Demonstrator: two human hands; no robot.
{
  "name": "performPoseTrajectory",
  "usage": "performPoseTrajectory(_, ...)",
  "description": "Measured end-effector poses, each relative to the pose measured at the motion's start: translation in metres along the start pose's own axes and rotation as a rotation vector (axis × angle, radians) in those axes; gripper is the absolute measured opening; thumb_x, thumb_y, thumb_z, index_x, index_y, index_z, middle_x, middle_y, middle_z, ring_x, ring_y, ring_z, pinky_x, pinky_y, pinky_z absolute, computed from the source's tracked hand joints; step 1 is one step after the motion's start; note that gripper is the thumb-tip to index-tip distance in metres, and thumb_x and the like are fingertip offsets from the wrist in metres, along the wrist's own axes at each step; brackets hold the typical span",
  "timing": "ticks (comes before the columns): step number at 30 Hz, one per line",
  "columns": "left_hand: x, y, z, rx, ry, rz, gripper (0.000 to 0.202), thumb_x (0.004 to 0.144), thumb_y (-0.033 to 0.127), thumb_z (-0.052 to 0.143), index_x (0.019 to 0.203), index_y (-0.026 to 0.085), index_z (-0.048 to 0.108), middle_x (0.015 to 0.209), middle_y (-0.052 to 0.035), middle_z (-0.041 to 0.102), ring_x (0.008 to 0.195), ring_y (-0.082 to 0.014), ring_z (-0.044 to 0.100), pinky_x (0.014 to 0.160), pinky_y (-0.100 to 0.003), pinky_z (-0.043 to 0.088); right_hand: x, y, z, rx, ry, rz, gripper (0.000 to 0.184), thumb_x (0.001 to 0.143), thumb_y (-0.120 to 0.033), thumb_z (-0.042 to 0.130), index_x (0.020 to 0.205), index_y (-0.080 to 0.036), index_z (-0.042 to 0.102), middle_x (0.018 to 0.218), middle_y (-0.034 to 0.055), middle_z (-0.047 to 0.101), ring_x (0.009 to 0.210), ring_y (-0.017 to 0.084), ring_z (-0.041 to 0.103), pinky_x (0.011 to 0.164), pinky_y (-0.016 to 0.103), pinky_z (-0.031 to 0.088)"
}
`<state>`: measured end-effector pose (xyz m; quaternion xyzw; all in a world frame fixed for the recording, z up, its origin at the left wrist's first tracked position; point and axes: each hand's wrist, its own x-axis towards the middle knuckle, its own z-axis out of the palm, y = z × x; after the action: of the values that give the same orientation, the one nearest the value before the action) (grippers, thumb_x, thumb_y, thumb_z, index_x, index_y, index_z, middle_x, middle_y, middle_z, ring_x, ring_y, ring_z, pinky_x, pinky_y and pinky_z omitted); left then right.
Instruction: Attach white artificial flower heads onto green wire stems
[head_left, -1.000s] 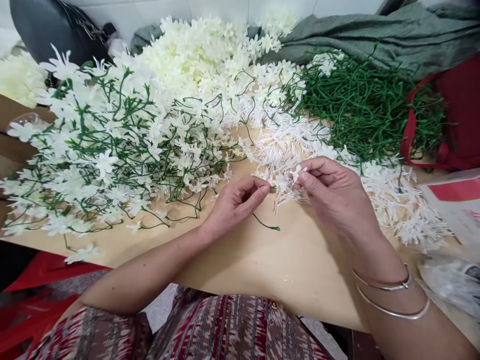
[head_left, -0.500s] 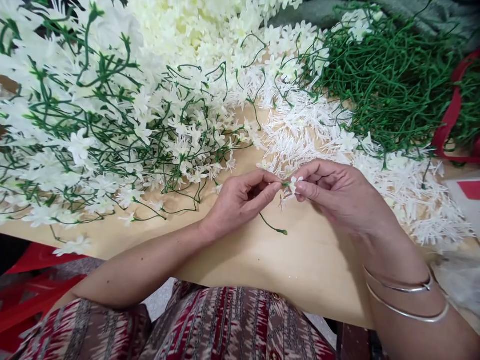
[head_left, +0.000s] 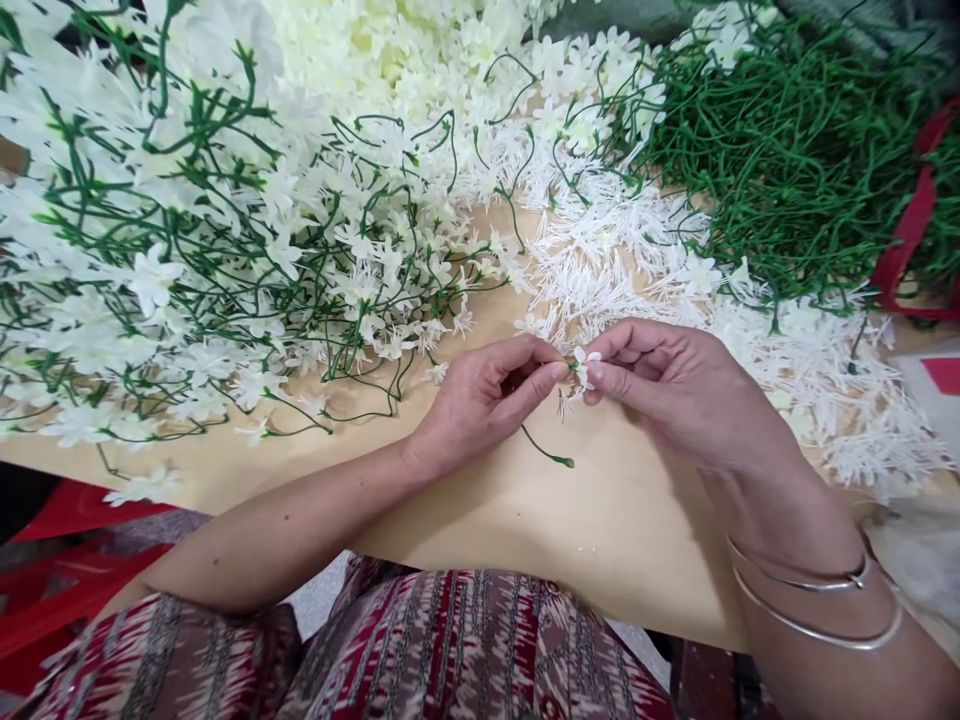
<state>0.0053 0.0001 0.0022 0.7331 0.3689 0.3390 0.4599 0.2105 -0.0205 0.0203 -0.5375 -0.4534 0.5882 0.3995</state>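
Over the tan tabletop, my hands meet fingertip to fingertip. My left hand is closed, pinching a green plastic stem whose free end curves out below the palm. At the stem's other end sits a small white artificial flower, which my right hand pinches by its petals between thumb and fingers. White stamen threads show just under the flower. My left fingertips cover the spot where stem and flower come together.
Finished-looking white flowers on green stems heap up at left. White stamen pieces spread across the middle and right. Behind right lies a pile of bare green stems with a red ribbon. Loose petals mound at the back.
My fingertips have drawn slightly closer together, and the flower has shifted a little left against my left fingertips. Both hands keep their pinch.
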Motion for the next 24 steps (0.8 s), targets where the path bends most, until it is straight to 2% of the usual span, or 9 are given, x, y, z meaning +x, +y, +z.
performPoseTrajectory(8, -0.001, -0.001, 0.0002, 0.035, -0.033, 0.053, 0.022, 0.107, 0.031, 0.059, 0.096, 0.017, 0.072, 0.083, -0.0013, 0.073, 0.068, -0.0108, 0.057, 0.065, -0.023, 0.045, 0.0004, 0.0014, 0.0024, 0.044, -0.013, 0.016, 0.03, 0.07, -0.046, 0.096, 0.076, -0.026, 0.074, 0.068, -0.0008, 0.074, 0.066, 0.015, 0.069, 0.068, 0.03, 0.058)
performPoseTrajectory(11, -0.0023, -0.0014, 0.002, -0.003, -0.014, 0.022, 0.023, 0.107, 0.033, 0.059, 0.096, 0.017, 0.071, 0.081, -0.0014, 0.072, 0.066, -0.0106, 0.056, 0.062, -0.023, 0.045, 0.0005, 0.0023, 0.0011, 0.032, -0.018, 0.026, 0.03, 0.071, -0.048, 0.095, 0.076, -0.026, 0.074, 0.07, -0.0007, 0.074, 0.067, 0.015, 0.069, 0.069, 0.031, 0.059)
performPoseTrajectory(16, -0.0029, -0.0004, 0.0031, -0.031, -0.003, -0.013, 0.024, 0.108, 0.034, 0.058, 0.095, 0.018, 0.07, 0.075, -0.0004, 0.068, 0.063, -0.0108, 0.054, 0.058, -0.022, 0.044, 0.0015, 0.0046, 0.0016, 0.037, 0.007, 0.019, 0.027, 0.07, -0.042, 0.095, 0.075, -0.026, 0.074, 0.069, -0.0005, 0.074, 0.067, 0.016, 0.068, 0.067, 0.031, 0.058)
performPoseTrajectory(24, -0.0023, -0.0026, 0.0031, 0.018, 0.017, 0.041, 0.021, 0.107, 0.031, 0.059, 0.097, 0.017, 0.072, 0.085, -0.0029, 0.075, 0.071, -0.0115, 0.062, 0.068, -0.023, 0.051, 0.0015, 0.0045, 0.0029, 0.028, -0.019, 0.016, 0.026, 0.073, -0.044, 0.094, 0.076, -0.028, 0.074, 0.07, 0.0001, 0.074, 0.066, 0.017, 0.069, 0.067, 0.034, 0.059)
